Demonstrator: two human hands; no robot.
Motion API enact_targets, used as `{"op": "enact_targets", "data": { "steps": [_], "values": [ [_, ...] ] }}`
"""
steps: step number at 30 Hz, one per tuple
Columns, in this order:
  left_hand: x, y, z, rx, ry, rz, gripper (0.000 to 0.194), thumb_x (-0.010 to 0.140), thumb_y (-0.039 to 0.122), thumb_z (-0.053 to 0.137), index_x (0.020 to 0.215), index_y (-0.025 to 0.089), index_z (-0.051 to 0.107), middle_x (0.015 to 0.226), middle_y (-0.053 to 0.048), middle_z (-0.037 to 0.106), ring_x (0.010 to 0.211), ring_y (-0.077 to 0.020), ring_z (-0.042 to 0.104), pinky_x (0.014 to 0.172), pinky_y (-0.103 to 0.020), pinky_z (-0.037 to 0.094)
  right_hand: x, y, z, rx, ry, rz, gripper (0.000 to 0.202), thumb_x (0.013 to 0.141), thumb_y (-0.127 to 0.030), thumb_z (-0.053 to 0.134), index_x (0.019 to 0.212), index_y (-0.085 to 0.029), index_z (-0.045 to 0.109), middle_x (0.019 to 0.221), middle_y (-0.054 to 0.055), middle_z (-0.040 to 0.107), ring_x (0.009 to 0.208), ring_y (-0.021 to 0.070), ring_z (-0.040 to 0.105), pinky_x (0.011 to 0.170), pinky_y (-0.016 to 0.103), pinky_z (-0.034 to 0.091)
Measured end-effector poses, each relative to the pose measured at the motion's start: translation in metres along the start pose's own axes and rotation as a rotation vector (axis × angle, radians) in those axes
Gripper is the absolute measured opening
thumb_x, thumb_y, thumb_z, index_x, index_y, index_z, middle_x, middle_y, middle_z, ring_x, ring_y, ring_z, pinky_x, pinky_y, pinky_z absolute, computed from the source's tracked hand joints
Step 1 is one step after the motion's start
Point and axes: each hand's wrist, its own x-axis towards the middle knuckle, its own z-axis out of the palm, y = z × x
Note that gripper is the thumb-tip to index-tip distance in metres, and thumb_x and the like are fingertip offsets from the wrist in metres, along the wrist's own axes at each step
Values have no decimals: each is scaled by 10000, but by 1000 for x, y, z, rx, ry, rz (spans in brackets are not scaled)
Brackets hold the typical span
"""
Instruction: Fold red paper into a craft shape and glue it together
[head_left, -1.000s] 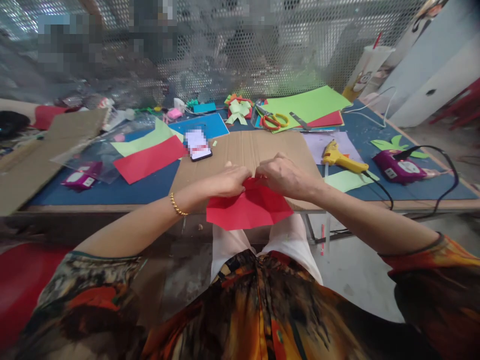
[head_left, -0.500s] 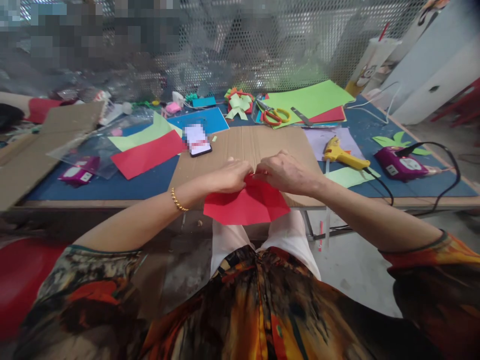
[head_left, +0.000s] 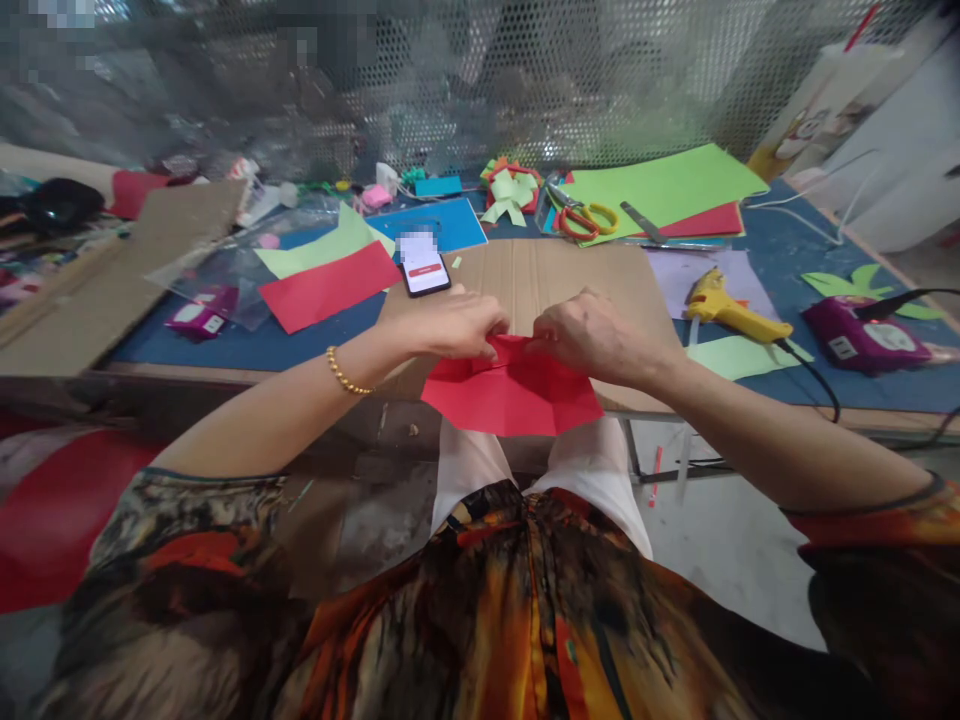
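Note:
A sheet of red paper [head_left: 517, 400] with crease lines is held over the table's front edge, above my lap. My left hand [head_left: 461, 325] pinches its upper edge on the left, fingers curled. On the right, my right hand [head_left: 581, 328] grips the same edge with bent fingers. Between the hands a strip of the edge looks folded over. Beneath them lies a flat piece of brown cardboard [head_left: 540, 270]. Just beyond my left hand, a phone [head_left: 426, 268] with a lit screen rests partly on the cardboard.
A yellow glue gun [head_left: 735, 308] lies on the right near a purple power box [head_left: 862, 335] with black cables. Scissors [head_left: 589, 220], green sheets [head_left: 667, 190] and a paper flower [head_left: 513, 192] sit at the back. Another red sheet [head_left: 330, 288] lies at left.
My hands have moved apart along the paper's upper edge, exposing a folded strip between them. The whole view has shifted, so the table's things appear further right.

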Motion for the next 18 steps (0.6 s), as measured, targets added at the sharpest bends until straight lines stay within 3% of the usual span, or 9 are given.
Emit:
{"op": "enact_targets", "data": {
  "steps": [4, 6, 13, 18],
  "values": [
    [-22, -4, 20, 48, 179, 1, 169, 928, 271, 613, 1048, 176, 682, 865, -62, 670, 859, -228, 570, 946, -412, 373, 0, 1, 1, 15, -14, 6, 230, 1011, -307, 644, 925, -175, 812, 895, 94, 814, 772, 184, 664, 839, 355, 368],
    [-29, 0, 25, 97, 237, -48, 167, 946, 258, 582, 1039, 176, 693, 878, -85, 683, 869, -241, 552, 967, -434, 359, 0, 3, 2, 12, -6, -13, 235, 1011, -304, 634, 916, -175, 805, 915, 96, 820, 764, 182, 652, 836, 358, 369],
    [-30, 11, 18, 153, 213, -146, 234, 933, 188, 526, 793, 183, 715, 764, -72, 672, 788, -215, 483, 924, -444, 373, -3, 7, 1, 47, -28, -48, 281, 1023, -245, 558, 946, -158, 814, 926, 99, 817, 749, 166, 625, 829, 347, 368],
    [-31, 10, 16, 158, 209, -106, 282, 926, 123, 499, 776, 149, 737, 739, -85, 679, 701, -183, 451, 912, -458, 375, -5, 2, -2, 19, -40, -82, 327, 1029, -225, 513, 885, -143, 795, 891, 113, 793, 755, 169, 622, 868, 374, 334]
  ]
}}
